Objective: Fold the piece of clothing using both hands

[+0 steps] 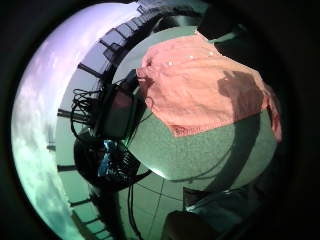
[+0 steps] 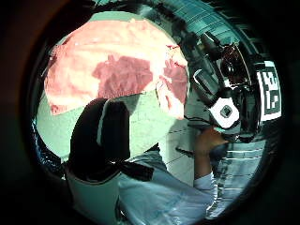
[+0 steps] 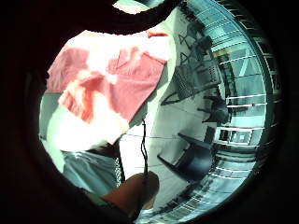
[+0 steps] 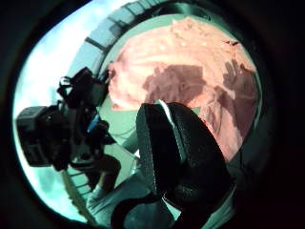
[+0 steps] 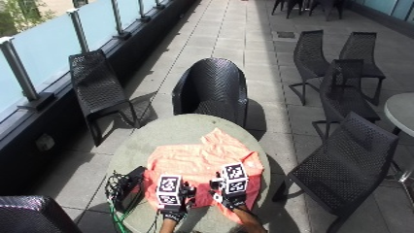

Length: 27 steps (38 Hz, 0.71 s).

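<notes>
Cloth, a salmon-pink garment (image 5: 204, 167), is seen spread flat on the round table (image 5: 162, 131), soft and limp, best pinched at its near hem, above which the left hand (image 5: 171, 206) and right hand (image 5: 230, 198) are poised, finger positions hidden.

Garment (image 5: 204, 165) salmon-pink; table (image 5: 162, 131) grey-green; chairs (image 5: 213, 90) black mesh.

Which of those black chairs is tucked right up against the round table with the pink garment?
The chair directly across the table; the others stand apart.
</notes>
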Available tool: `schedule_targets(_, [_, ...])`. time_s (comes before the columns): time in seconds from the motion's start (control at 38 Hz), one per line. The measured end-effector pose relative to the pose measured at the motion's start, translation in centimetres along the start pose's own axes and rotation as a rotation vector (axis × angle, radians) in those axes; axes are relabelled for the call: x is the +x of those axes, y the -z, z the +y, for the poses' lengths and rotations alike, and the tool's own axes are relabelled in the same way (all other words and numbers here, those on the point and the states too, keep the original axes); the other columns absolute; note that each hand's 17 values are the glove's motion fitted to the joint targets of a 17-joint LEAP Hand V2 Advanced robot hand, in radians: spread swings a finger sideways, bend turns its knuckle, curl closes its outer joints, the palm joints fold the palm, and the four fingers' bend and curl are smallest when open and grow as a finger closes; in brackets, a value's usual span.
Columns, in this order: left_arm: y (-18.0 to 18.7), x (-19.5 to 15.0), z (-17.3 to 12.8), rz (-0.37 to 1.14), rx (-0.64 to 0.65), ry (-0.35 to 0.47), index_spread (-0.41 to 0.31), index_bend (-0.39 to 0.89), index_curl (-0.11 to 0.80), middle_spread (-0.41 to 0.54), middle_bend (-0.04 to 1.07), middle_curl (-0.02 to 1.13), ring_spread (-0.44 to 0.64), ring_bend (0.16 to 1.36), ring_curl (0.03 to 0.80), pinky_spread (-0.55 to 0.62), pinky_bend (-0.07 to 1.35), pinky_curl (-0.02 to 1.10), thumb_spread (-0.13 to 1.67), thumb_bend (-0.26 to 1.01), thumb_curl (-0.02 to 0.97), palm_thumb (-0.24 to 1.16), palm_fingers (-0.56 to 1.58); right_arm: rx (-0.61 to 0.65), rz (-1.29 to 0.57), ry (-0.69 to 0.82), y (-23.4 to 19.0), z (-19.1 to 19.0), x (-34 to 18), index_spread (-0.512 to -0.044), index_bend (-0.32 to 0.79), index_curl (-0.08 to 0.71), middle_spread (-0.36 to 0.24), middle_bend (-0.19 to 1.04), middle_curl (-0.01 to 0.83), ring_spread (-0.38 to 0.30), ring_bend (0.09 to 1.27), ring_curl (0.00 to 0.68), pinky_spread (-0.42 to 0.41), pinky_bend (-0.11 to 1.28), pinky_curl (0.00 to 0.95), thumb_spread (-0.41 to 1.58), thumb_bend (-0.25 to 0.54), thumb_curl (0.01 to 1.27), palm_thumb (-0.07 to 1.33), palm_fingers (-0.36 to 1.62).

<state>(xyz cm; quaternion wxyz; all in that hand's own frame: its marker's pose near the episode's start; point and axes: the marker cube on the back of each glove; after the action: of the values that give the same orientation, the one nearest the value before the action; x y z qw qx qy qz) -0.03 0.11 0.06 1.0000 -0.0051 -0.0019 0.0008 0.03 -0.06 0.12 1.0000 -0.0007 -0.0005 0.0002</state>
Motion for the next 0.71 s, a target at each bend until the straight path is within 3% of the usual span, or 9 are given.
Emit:
schedule_targets(0.11, [-0.2,0.0,0.1,-0.002,-0.016,-0.008,-0.066,0.16,0.091,0.007,0.20,0.12,0.12,0.49,0.153,0.22,0.33,0.12,0.66,0.15,0.080,0.25,0.50,-0.006,0.004,-0.002,-0.1,-0.1,0.1,-0.264,0.16,0.084,-0.031,0.20,0.083,0.095,0.23,0.060,0.186,0.42,0.134,0.66,0.162,0.05,0.26,0.23])
schedule_targets(0.26, [-0.8,0.0,-0.2,0.005,-0.004,-0.022,-0.085,0.16,0.150,0.010,0.19,0.18,0.17,0.51,0.204,0.29,0.33,0.18,0.93,0.14,0.126,0.27,0.46,0.000,-0.003,-0.009,0.3,-0.1,0.2,-0.340,0.15,0.135,-0.032,0.20,0.136,0.129,0.24,0.098,0.241,0.44,0.189,0.94,0.156,0.08,0.28,0.19])
schedule_targets(0.45, [0.0,-0.3,-0.1,0.007,-0.003,-0.011,-0.094,0.16,0.194,0.015,0.19,0.22,0.19,0.51,0.226,0.33,0.33,0.22,1.08,0.11,0.167,0.28,0.44,-0.004,0.003,0.001,0.5,0.0,-0.2,-0.378,0.15,0.173,-0.034,0.20,0.181,0.149,0.25,0.128,0.269,0.45,0.225,1.11,0.134,0.11,0.29,0.17])
schedule_targets(0.71, [1.2,-0.9,0.9,-0.012,-0.006,0.007,-0.099,0.15,0.235,0.016,0.19,0.27,0.21,0.53,0.248,0.35,0.32,0.26,1.17,0.07,0.211,0.29,0.42,0.009,-0.001,0.011,0.9,0.4,-0.3,-0.396,0.15,0.212,-0.036,0.19,0.228,0.166,0.26,0.158,0.286,0.46,0.263,1.22,0.094,0.14,0.30,0.14])
